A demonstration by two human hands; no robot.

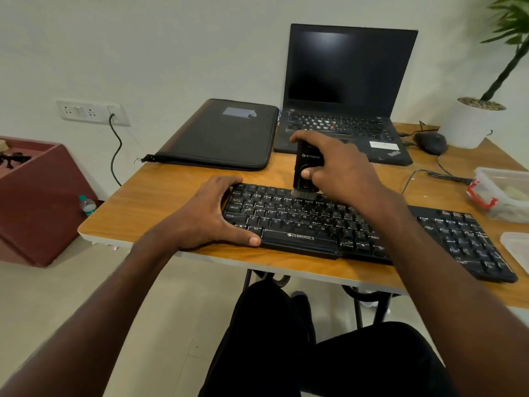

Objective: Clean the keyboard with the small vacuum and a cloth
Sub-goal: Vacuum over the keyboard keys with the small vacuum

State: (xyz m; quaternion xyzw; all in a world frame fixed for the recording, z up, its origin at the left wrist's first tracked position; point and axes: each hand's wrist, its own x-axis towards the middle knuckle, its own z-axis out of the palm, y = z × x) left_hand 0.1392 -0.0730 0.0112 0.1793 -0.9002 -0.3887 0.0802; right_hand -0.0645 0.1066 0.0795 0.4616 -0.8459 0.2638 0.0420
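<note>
On a wooden table [160, 196] lies a black keyboard [357, 227], its left end clasped by the left hand [209, 213], thumb on the near edge and fingers over the far corner. The right hand [337, 164] grips a small black vacuum [306, 170] upright, its brush tip touching the keyboard's far rows. Farther back sit an open laptop [346, 93] and, left of it, a dark sleeve [223, 136].

A small office or home workspace is showing here: an open laptop [347, 93], mouse [430, 142] and keyboard [357, 224] are sitting on a wooden desk [160, 202] beside a wall socket [91, 111].
</note>
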